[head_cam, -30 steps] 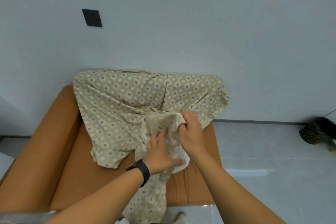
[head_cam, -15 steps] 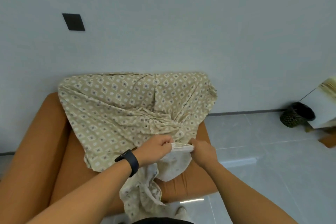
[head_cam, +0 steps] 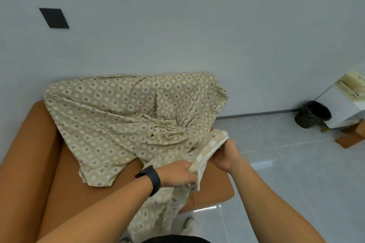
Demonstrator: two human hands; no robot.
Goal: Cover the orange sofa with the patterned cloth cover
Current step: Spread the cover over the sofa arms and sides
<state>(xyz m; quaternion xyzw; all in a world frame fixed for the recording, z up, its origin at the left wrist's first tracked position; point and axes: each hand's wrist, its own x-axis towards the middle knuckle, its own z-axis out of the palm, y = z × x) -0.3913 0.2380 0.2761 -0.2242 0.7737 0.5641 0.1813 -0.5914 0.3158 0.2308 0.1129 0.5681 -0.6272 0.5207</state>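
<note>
The orange sofa (head_cam: pixel 39 156) stands against the wall, its left arm and seat bare. A beige patterned cloth cover (head_cam: pixel 122 116) with a diamond print is draped over the backrest and bunches toward the seat's right side. One end hangs off the front edge toward the floor. My left hand (head_cam: pixel 177 172), with a black watch on the wrist, grips the hem of the cloth. My right hand (head_cam: pixel 227 156) pinches the same hem further right, stretching it between both hands above the sofa's right front corner.
A black mesh bin (head_cam: pixel 311 114) stands on the grey tiled floor at the right, beside a white box (head_cam: pixel 347 102) and cardboard. A dark square plate (head_cam: pixel 54 18) is on the wall. My shoe (head_cam: pixel 190 225) shows below the sofa's front.
Both hands have drawn apart along the hem and shifted right, pulling a stretch of the cloth's edge taut. The view has turned to the right.
</note>
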